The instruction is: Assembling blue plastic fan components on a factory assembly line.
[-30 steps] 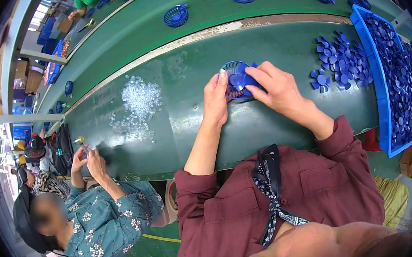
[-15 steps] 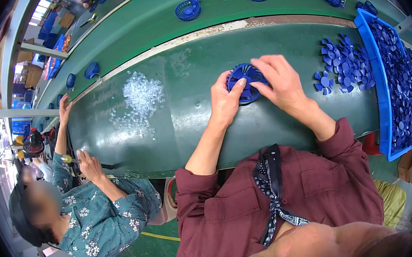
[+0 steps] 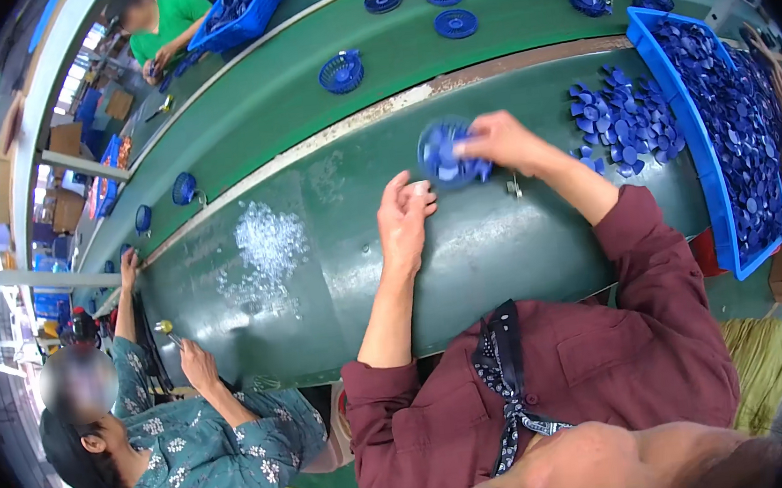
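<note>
My right hand point(image 3: 499, 144) grips a round blue fan housing point(image 3: 443, 152) with fan blades inside, above the green work surface point(image 3: 468, 265). The housing is smeared by motion. Apart from it, to the left and nearer me, is my left hand point(image 3: 401, 224), its fingers loosely bent and apart, with nothing plainly held. Something whitish shows at one fingertip; I cannot tell what it is. Below my right wrist is a small metallic piece point(image 3: 514, 187); whether it hangs from the housing is unclear. Blue fan blades point(image 3: 624, 118) lie heaped to the right.
A pile of small clear pieces point(image 3: 268, 242) lies left of my hands. Blue housings point(image 3: 341, 72) and round covers point(image 3: 455, 23) rest on the green belt point(image 3: 285, 122) beyond. A blue crate point(image 3: 726, 202) full of blades stands right. A co-worker point(image 3: 211, 431) sits at left, holding a screwdriver point(image 3: 169, 331).
The housing has left my left hand and moved slightly away and left in my right hand. My left hand has come nearer me. The head view has shifted, showing more of the far side.
</note>
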Tool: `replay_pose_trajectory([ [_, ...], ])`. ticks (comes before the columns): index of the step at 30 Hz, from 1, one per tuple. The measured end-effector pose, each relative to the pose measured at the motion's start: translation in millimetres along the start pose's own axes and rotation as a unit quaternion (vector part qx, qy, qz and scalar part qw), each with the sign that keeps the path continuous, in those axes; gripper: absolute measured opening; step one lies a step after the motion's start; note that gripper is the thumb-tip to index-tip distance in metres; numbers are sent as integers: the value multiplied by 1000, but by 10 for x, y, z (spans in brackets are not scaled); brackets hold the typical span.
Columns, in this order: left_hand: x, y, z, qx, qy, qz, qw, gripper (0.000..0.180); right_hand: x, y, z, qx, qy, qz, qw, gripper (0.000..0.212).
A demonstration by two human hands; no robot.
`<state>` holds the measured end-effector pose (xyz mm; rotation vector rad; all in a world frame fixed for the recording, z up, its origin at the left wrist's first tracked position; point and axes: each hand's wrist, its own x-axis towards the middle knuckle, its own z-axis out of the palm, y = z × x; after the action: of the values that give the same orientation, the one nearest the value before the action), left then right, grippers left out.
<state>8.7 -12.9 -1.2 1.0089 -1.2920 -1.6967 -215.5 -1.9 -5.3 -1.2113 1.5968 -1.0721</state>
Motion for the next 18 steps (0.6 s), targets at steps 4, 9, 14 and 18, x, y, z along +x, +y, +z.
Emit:
replay_pose_trajectory([
  [4,54,119,-64,14,5,15,1000,36,304,-12,-642,317,225,31,921,26],
  [9,85,48,-44,51,-14,-11,999,30,31,111,-401,333,150,42,930,12],
  [14,576,477,233,268,-46,149,951,32,-536,314,247,120,103,-89,983,18],
  [18,1501,531,168,561,40,331,758,44,-658,166,332,-82,112,-229,964,16],
])
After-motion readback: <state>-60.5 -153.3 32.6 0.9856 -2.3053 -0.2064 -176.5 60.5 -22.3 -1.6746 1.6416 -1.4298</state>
